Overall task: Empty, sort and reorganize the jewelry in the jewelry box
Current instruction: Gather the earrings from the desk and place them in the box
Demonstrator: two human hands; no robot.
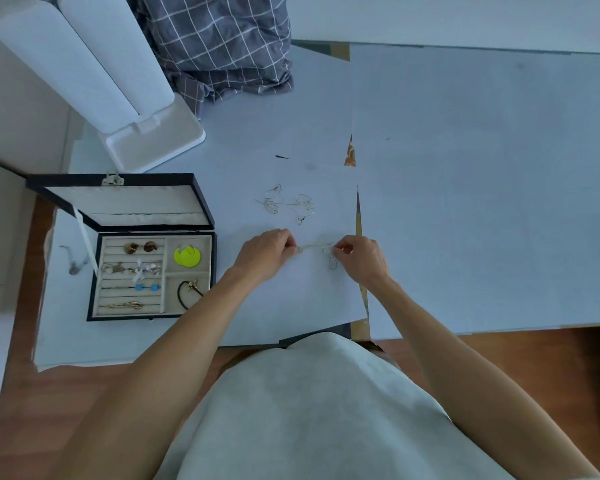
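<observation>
Gold-toned fine chain (314, 247) is stretched between the left hand (269, 249) and right hand (359, 256), each pinching one end, apparently to straighten it on the white paper (291, 299). Wire earrings (288, 202) lie just beyond; the open jewelry box (153, 275), partly filled, sits left.

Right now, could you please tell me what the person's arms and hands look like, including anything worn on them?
Both arms are bare up to the picture's edge, with no sleeves showing. The left hand and right hand show no gloves, watch or bracelets. A pale, light-grey top covers the body.
</observation>
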